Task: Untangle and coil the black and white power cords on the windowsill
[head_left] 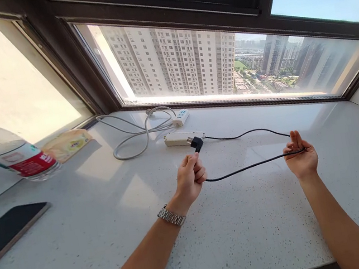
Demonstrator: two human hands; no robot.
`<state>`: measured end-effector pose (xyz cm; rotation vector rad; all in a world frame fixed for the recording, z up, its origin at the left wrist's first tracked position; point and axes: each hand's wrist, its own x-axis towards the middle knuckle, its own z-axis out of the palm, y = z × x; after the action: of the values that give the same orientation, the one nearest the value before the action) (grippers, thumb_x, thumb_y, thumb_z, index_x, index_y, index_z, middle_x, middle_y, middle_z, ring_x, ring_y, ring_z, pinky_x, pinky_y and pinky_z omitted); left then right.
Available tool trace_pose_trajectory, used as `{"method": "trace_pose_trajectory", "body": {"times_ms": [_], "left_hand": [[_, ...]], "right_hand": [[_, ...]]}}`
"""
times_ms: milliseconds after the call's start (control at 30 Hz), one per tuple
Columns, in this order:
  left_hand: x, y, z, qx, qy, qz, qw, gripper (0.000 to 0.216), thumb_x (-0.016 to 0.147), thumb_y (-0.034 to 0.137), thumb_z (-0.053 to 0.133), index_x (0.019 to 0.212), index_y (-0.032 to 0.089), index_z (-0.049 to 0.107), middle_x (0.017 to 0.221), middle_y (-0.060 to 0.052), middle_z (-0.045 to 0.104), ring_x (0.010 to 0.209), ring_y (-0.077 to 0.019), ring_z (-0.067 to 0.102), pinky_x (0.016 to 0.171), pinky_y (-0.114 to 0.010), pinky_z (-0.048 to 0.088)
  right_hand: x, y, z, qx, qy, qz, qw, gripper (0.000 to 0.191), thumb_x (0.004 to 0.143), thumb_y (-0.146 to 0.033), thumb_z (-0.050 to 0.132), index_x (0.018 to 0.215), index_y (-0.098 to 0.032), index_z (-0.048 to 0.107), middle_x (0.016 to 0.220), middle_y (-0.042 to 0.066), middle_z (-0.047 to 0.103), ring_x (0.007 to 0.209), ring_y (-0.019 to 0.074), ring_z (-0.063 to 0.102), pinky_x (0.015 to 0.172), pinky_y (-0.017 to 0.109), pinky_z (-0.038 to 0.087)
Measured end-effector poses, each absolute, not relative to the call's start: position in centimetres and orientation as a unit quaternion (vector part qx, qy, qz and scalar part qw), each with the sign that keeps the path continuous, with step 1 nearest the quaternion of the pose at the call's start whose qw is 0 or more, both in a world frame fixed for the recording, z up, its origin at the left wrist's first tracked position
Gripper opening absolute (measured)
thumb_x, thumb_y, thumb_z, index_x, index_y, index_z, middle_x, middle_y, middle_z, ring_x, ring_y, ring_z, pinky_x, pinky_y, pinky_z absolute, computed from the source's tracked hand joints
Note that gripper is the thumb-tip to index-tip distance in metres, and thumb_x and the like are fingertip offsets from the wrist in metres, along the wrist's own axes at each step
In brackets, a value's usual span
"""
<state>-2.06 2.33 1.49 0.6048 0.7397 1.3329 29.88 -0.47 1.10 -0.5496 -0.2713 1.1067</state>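
- Left hand (191, 177) curling into a loose fist around the black cable (240, 170) just behind its plug (196, 143), wrist cocked up a bit, metal watch (171, 216) sitting on the wrist.
- Right hand (301, 157) turned palm-up, fingers (294, 138) pointing upward, cradling the bend of the same cable; looking more like a loose hold than a hard grip.
- Both forearms reaching in from the bottom edge, hands hovering just above the counter (251, 232), well apart from each other.
- Cable stretching between the two hands, then looping from the right hand back toward the plug, so basically folding into one long loop.
- Plug hanging right at the near edge of the white power strip (183, 138); hard to tell whether actually plugged in or just touching.
- Behind that, a second smaller power strip (181, 117) lying by the window frame (228, 98) with a grey cord (138, 134) coiling around loosely.
- Off to the left: clear plastic water bottle (6, 152) with red cap and label, yellowish tissue pack (67, 144), dark phone (6, 230) lying flat.
- Counter looking like smooth speckled white stone, glossy, catching window glare.
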Motion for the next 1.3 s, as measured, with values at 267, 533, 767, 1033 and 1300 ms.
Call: {"method": "trace_pose_trajectory", "body": {"times_ms": [267, 533, 767, 1033, 1300], "left_hand": [[-3.9, 3.4, 0.8, 0.313, 0.361, 0.658, 0.583, 0.054, 0.062, 0.042, 0.078, 0.066, 0.02, 0.029, 0.044, 0.014, 0.026, 0.031, -0.0008, 0.02, 0.031, -0.013, 0.014], [-1.8, 2.3, 0.2, 0.33, 0.315, 0.564, 0.689, 0.056, 0.063, 0.048, 0.077, 0.066, 0.021, 0.028, 0.04, 0.013, 0.027, 0.032, -0.0018, 0.016, 0.032, -0.013, 0.013], [-0.6, 0.6, 0.2, 0.438, 0.346, 0.571, 0.602, 0.053, 0.072, 0.051, 0.069, 0.059, 0.02, 0.028, 0.04, 0.01, 0.032, 0.035, -0.0033, 0.02, 0.035, -0.016, 0.017], [-2.9, 2.0, 1.1, 0.571, 0.468, 0.578, 0.348, 0.027, 0.071, 0.037, 0.071, 0.081, 0.02, 0.052, 0.042, 0.01, 0.038, 0.039, -0.0073, 0.027, 0.042, -0.019, 0.018], [-4.4, 3.1, 1.0, 0.568, 0.561, 0.587, 0.137, 0.028, 0.078, 0.035, 0.06, 0.059, 0.018, 0.048, 0.045, 0.005, 0.038, 0.046, -0.0097, 0.034, 0.05, -0.022, 0.026]], "right_hand": [[36.3, 0.1, -1.1, -0.572, -0.107, 0.242, 0.776, 0.016, 0.076, -0.03, 0.04, 0.086, -0.023, 0.05, 0.101, 0.007, 0.061, 0.075, 0.0179, 0.06, 0.054, 0.032, 0.048], [25.0, -1.7, -0.7, -0.59, -0.577, 0.002, 0.565, 0.036, 0.087, -0.044, 0.046, 0.113, -0.02, 0.053, 0.118, 0.014, 0.055, 0.115, 0.0297, 0.048, 0.094, 0.048, 0.038], [17.1, -2.8, -2.2, -0.43, -0.853, 0.218, 0.201, 0.02, 0.086, -0.034, 0.055, 0.093, -0.022, 0.07, 0.081, 0.006, 0.069, 0.065, 0.0167, 0.058, 0.06, 0.028, 0.039], [21.5, -3.2, -0.5, -0.488, -0.807, 0.3, 0.144, 0.024, 0.071, -0.042, 0.072, 0.07, -0.019, 0.064, 0.063, 0.0, 0.061, 0.057, 0.0117, 0.051, 0.053, 0.023, 0.032], [23.3, -2.8, -0.1, -0.579, -0.77, 0.251, 0.098, 0.04, 0.077, -0.042, 0.059, 0.048, -0.017, 0.046, 0.049, -0.003, 0.045, 0.048, 0.009, 0.036, 0.049, 0.025, 0.022]]}}
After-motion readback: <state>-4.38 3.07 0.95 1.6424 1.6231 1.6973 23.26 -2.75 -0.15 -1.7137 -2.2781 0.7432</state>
